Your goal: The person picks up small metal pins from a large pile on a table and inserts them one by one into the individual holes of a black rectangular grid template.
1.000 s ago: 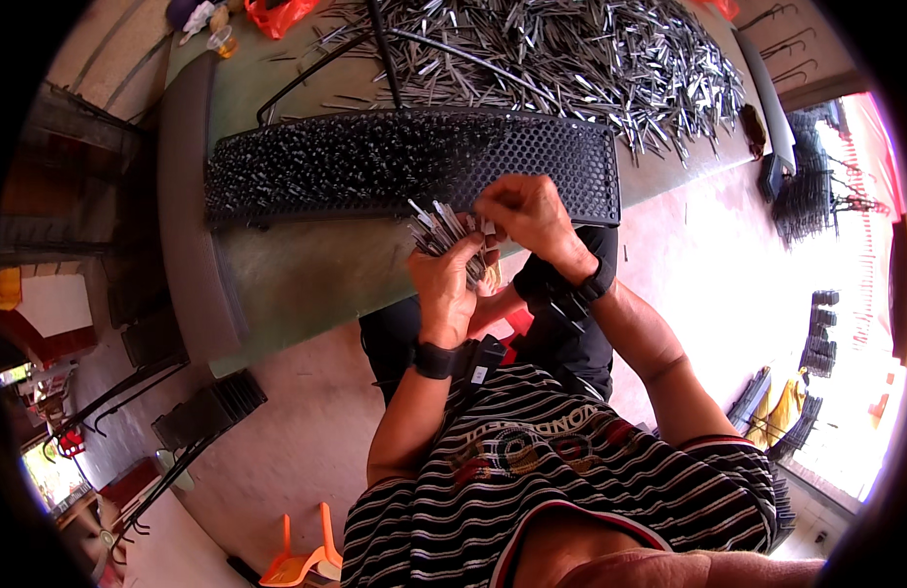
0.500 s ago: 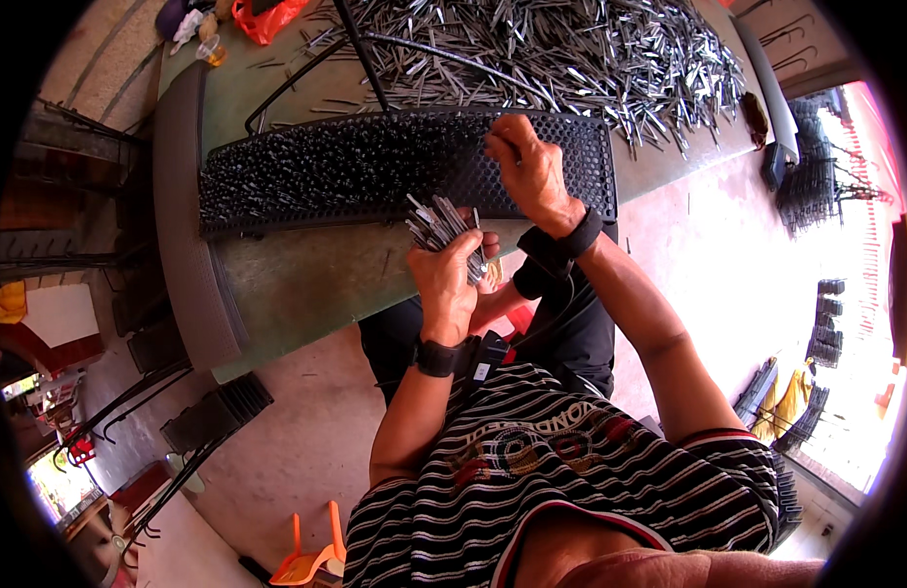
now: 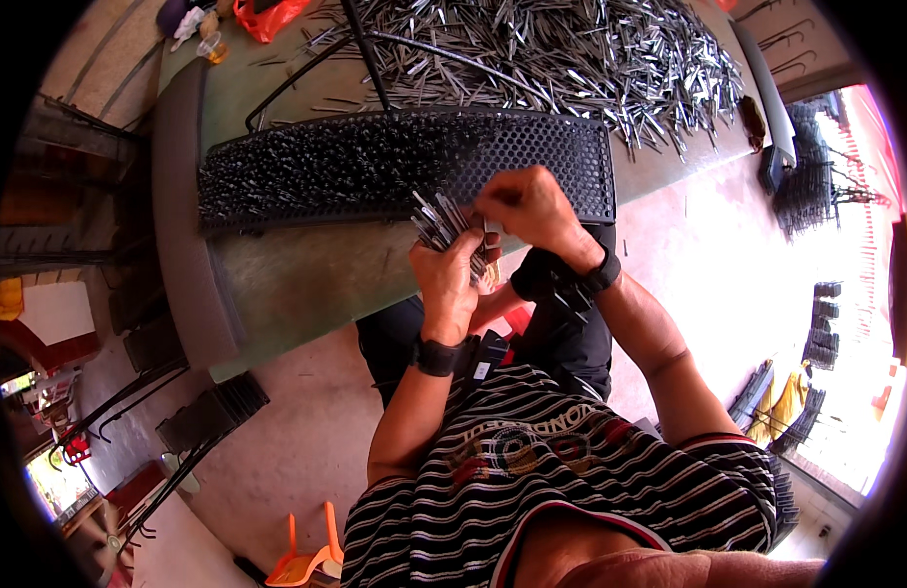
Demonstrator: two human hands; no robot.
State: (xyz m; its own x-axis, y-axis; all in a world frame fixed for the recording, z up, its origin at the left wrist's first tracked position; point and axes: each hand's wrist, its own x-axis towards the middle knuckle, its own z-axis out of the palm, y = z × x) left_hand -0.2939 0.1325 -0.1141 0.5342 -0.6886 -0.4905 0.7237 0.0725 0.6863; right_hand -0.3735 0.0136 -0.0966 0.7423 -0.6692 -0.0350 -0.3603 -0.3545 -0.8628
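Note:
A bundle of thin grey metal strips [image 3: 442, 221] sticks up from my left hand [image 3: 448, 274], which is closed around it just off the near edge of the panel. Beside the bundle, my right hand [image 3: 534, 208] has its fingers pinched together near the strips' tips; whatever lies between them is too small to make out. Under and beyond both hands stretches a long black perforated panel [image 3: 561, 157]. Many strips stand in its holes on the left and middle, while bare holes show toward its right end.
A large heap of loose metal strips [image 3: 571, 49] covers the far part of the green table [image 3: 306, 294]. A black metal frame [image 3: 370, 69] rises behind the panel. An orange-red bag [image 3: 267, 18] lies at the far left, and an orange chair [image 3: 311, 559] stands on the floor.
My right hand has come down and toward me from over the panel's right part to the bundle. My left hand stays nearly in place, still gripping the strips.

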